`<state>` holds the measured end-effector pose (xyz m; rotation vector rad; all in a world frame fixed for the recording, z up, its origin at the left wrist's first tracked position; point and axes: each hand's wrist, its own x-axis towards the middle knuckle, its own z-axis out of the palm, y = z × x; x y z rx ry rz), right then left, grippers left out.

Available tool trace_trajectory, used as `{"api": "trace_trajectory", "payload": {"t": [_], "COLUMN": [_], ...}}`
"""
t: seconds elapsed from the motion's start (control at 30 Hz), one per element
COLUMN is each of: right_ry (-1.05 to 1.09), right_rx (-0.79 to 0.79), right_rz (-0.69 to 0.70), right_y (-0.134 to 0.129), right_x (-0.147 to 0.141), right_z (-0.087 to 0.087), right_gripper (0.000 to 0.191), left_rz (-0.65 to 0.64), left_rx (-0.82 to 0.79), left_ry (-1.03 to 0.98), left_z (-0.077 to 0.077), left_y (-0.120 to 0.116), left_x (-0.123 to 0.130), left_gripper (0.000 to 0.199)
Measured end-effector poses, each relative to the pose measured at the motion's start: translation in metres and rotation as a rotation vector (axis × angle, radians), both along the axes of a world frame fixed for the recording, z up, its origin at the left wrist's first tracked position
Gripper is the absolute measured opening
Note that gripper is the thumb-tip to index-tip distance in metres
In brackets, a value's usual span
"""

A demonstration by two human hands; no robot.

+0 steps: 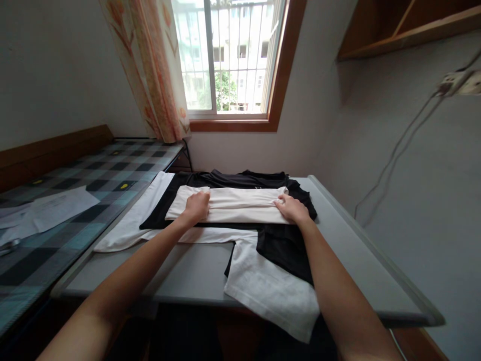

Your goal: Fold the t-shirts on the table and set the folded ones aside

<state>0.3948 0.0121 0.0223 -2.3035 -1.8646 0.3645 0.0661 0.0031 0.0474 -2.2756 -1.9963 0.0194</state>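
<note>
A cream-white garment (240, 204), folded into a long flat strip, lies across the middle of the table. My left hand (198, 206) is closed on its cloth, left of the strip's centre. At the right end, my right hand (293, 207) grips the strip's edge between thumb and fingers. Underneath is a spread black T-shirt (280, 250), with a short sleeve towards me. A white T-shirt (268, 286) lies below the black one; its sleeve hangs over the table's front edge. What kind of garment the folded strip is cannot be made out.
The grey-white table (349, 250) stands below a barred window (240, 60). On the left is a bed (86, 170) with a checked cover and loose papers (52, 208). A cable (391, 155) runs down the right wall, under a wooden shelf (413, 40).
</note>
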Motion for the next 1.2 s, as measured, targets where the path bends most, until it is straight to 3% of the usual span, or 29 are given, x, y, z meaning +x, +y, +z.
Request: {"api": "trace_trajectory", "payload": {"t": [0.23,0.5,0.6,0.73,0.9,1.2], "right_ry": [0.0,0.094,0.132,0.154,0.095,-0.022], "right_rx": [0.005,0.107,0.159,0.076,0.037,0.025], "right_rz": [0.0,-0.076,-0.133,-0.168,-0.2,-0.207], "right_y": [0.0,0.009,0.017,0.023,0.014,0.003], "right_x": [-0.001,0.015,0.029,0.04,0.026,0.006], "right_z": [-0.001,-0.007,-0.015,-0.02,-0.013,-0.002], "right_gripper": [0.054,0.065,0.058,0.047,0.057,0.05], "left_rz": [-0.02,-0.066,-0.028,0.048,0.081,0.06], "left_rx": [0.021,0.113,0.161,0.07,0.027,0.067], "left_ry": [-0.066,-0.26,-0.257,-0.212,-0.177,-0.173], "left_z": [-0.006,-0.017,-0.019,-0.021,-0.024,-0.024], "left_y": [-0.002,0.001,-0.001,-0.004,-0.005,-0.005], "left_x": [0.002,-0.015,-0.022,-0.02,-0.015,-0.011], "left_gripper": [0.023,0.035,0.034,0.042,0.035,0.026]}}
